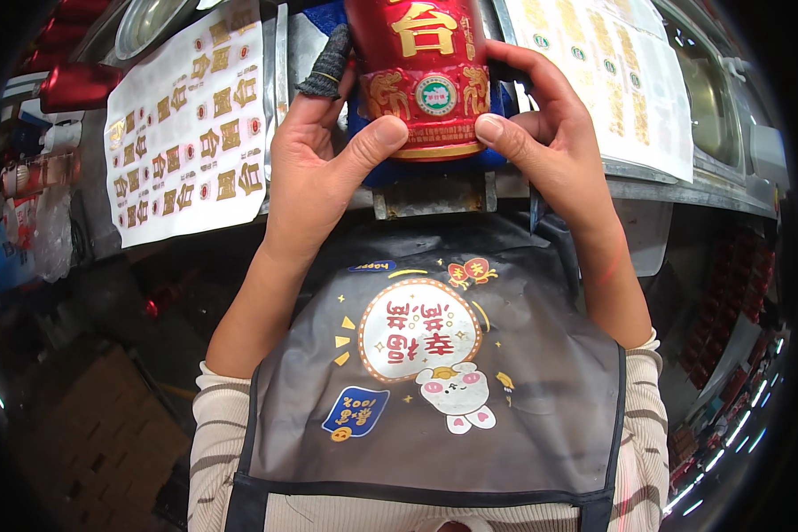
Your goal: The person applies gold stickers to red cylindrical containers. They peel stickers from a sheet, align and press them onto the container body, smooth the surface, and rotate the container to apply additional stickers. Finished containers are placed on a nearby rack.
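Observation:
A glossy red bottle (pixel 421 66) with gold lettering, gold animal figures and a round green-and-white emblem lies in front of me, its base toward me and its upper part cut off by the picture's edge. My left hand (pixel 315 155) grips its left side, thumb pressed near the base; dark grey cloth covers wrap some of the fingers. On the opposite side, my right hand (pixel 559 146) holds the bottle with its thumb at the lower edge and fingers curled round the side. Beneath the bottle is a blue padded support (pixel 390 177) on a metal bracket (pixel 434 197).
A white sheet of gold and red decals (pixel 182 208) lies at left, another decal sheet (pixel 674 155) at right. Beyond them are a metal bowl (pixel 137 35) and a metal basin (pixel 718 106). Red bottles (pixel 75 86) lie far left. A dark apron (pixel 532 399) covers my lap.

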The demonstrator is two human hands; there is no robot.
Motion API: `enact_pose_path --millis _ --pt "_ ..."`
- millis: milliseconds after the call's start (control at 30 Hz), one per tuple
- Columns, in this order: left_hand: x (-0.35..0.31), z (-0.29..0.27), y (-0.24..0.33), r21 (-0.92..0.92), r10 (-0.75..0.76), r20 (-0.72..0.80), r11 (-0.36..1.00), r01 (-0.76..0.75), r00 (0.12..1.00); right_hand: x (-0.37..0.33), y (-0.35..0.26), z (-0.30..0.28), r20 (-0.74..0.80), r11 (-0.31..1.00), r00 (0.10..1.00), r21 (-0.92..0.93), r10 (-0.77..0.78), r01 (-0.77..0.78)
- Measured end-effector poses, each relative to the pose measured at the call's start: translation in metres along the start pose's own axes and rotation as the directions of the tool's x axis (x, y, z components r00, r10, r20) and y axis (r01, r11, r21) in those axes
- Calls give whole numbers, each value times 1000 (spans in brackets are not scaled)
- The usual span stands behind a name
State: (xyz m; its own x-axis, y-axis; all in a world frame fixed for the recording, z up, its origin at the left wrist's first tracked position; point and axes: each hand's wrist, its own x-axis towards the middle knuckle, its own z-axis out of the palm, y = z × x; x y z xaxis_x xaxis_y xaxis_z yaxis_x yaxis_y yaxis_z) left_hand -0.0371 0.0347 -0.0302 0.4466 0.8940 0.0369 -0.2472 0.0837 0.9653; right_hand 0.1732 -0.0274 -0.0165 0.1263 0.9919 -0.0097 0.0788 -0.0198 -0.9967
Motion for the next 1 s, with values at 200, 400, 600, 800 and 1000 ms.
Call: enact_pose_path --millis 200,400,600,800,1000 --pt "0 -1 3 27 19 8 999 -19 1000 5 -11 -10 -43 986 990 109 132 -127" --pt "1 -2 0 55 48 21 997 -49 999 11 -8 -85 -244 770 903 625 353 -132" --pt "-2 -1 2 31 -20 -10 999 21 1000 -5 -57 24 -244 990 960 -68 -136 123" --pt "0 1 4 32 5 -12 999 -5 1000 -3 -35 13 -369 929 883 -332 -289 165" --pt "-2 5 10 74 -19 -37 997 22 999 -9 -36 26 -276 934 893 -124 -356 334"
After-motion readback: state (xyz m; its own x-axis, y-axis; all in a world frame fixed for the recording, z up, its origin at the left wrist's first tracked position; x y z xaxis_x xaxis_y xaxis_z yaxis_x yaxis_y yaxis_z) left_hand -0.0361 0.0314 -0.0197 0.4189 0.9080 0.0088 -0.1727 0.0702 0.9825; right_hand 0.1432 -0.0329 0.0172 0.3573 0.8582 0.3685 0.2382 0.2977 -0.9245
